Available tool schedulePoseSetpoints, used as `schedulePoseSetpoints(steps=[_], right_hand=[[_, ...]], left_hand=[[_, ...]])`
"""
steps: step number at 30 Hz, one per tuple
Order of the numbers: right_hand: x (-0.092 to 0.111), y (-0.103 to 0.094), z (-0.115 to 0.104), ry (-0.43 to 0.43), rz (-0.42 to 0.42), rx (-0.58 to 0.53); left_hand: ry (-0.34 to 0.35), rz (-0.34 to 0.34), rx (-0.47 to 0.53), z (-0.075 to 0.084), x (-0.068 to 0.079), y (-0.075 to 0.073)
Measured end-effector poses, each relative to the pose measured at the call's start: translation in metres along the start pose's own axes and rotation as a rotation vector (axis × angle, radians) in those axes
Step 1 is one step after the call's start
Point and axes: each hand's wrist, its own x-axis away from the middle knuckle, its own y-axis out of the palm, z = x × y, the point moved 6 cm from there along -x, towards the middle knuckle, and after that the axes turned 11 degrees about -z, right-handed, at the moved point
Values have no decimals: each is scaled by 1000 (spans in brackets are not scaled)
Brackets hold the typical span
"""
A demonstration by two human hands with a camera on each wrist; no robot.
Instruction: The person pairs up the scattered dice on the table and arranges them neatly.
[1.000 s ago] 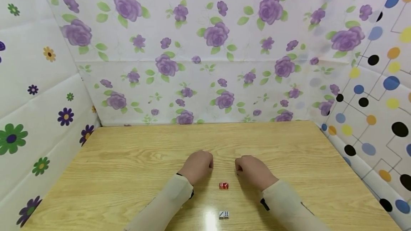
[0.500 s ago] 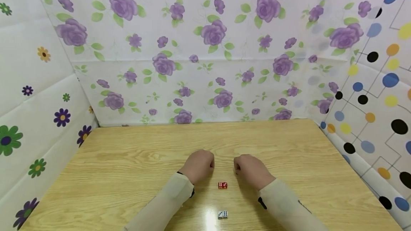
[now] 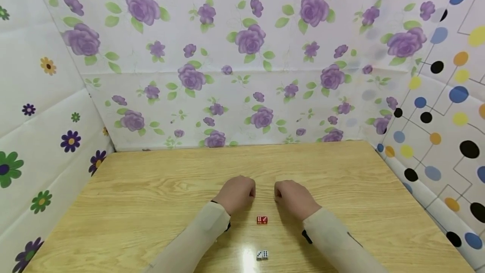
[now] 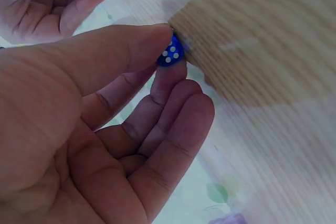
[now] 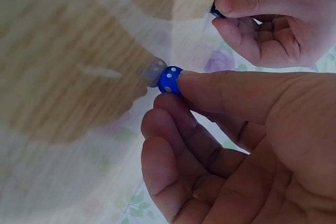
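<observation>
My left hand [image 3: 235, 195] pinches a blue die [image 4: 171, 54] with white dots between thumb and forefinger, the other fingers loosely bent. A second blue die [image 5: 169, 80] sits in the same sort of pinch in my right hand [image 3: 297, 199], right at the wood surface where its reflection shows. Both hands are over the middle of the table, facing each other with a small gap between them; from the head view the backs of the hands hide the blue dice. Nearer to me, between the wrists, lie two red dice [image 3: 262, 220] side by side.
Two white dice [image 3: 262, 255] lie side by side close to the front of the wooden table [image 3: 151, 180], beside a bright light reflection. Patterned sheets enclose it: purple roses [image 3: 250, 39] behind, flowers at left, coloured dots [image 3: 435, 138] at right.
The two hands have come slightly closer together, each holding its blue die. The red and white dice stay put on the table, while the head view has shifted a little.
</observation>
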Motion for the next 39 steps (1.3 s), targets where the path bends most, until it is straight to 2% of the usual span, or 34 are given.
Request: schedulePoseSetpoints(steps=[5,15,20,24,29,39], right_hand=[[-6,1,3,10,-13,-8],[-16,3,3,64,-33,-35],[-23,6,3,69,-43,-47],[-27,7,3,44,-25,-15],[-28,8,5,21,-6,13],[-25,3,6,13,-30,-20]], left_hand=[[5,-3,-1,-5,-9,0],[14,-38,60,-14,-25,1],[43,-34,28,-13,-31,6],[59,-19,-16,-10,-32,10],[52,-36,-17,-9,-32,10],[31,-63,-3,-17,-25,5]])
